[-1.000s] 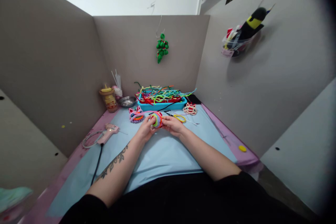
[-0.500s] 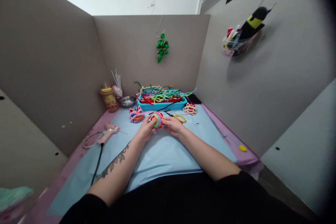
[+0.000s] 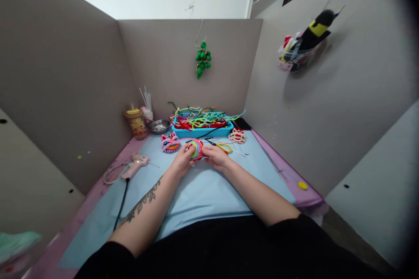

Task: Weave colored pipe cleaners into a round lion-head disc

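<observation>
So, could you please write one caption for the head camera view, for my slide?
Left hand and right hand hold a multicoloured piece before a blue tray of colourful strips.

It seems a craft workshop: panels border the table, which carries a glue gun, scissors and coloured stems.

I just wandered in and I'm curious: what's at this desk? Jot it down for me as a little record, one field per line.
Left hand: holds a round multicoloured craft piece; the hand
Right hand: fingers at the same piece's right edge; the hand
Just beyond right hand: yellow-handled scissors
Back of table: blue tray heaped with colourful fuzzy strands
Left side: pink glue gun, lidded cup, metal bowl
Hanging on back panel: green ornament
</observation>
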### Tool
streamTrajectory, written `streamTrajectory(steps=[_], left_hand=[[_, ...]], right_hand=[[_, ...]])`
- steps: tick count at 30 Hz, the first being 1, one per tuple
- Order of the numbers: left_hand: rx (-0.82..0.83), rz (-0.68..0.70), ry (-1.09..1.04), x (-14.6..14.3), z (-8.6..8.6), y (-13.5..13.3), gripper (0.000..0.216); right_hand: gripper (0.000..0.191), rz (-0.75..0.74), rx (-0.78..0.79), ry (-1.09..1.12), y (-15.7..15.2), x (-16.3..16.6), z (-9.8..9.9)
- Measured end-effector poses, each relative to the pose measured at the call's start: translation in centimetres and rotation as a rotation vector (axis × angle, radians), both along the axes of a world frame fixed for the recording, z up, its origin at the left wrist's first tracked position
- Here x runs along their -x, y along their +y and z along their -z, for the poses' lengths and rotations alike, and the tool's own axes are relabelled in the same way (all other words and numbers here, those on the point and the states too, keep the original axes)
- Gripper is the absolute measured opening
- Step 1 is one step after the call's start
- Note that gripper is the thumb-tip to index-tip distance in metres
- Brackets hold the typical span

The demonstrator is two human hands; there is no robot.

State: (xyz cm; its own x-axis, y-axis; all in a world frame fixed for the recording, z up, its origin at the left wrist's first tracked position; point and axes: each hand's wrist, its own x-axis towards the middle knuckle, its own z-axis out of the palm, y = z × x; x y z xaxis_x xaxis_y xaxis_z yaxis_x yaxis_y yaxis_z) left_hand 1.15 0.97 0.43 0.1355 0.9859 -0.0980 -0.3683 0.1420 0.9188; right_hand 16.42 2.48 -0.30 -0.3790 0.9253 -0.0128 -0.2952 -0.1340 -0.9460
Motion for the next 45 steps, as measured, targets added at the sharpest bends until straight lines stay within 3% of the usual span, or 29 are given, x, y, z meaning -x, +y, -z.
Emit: streamTrajectory(steps=[5, 10, 20, 28, 33, 45], left_hand=[[-0.095, 0.064, 0.004, 0.7, -0.4, 0.0, 0.054], [-0.264, 0.138, 0.093, 1.4, -0.8, 0.0, 0.062], [-0.452, 0.068, 0.293, 1.7, 0.2, 0.8, 0.074], [-0.354, 0.167, 0.162, 2.5, -0.6, 0.6, 0.04], [-0.305, 0.296, 0.214, 2.5, -0.9, 0.1, 0.036], [-0.294, 0.281, 0.212, 2.4, -1.0, -0.1, 0.032]], right_hand=[[0.036, 0.012, 0.073, 0.105, 0.2, 0.0, -0.1], [0.03, 0.02, 0.009, 0.095, -0.1, -0.3, -0.5], [0.041, 0.038, -0.093, 0.18, -0.3, -0.4, -1.0], [0.042, 0.034, -0.067, 0.096, -0.1, -1.5, -1.6], [0.036, 0.067, -0.123, 0.077, -0.3, -1.8, -1.9], [0.038, -0.02, -0.101, 0.093, -0.3, -2.1, -1.8]])
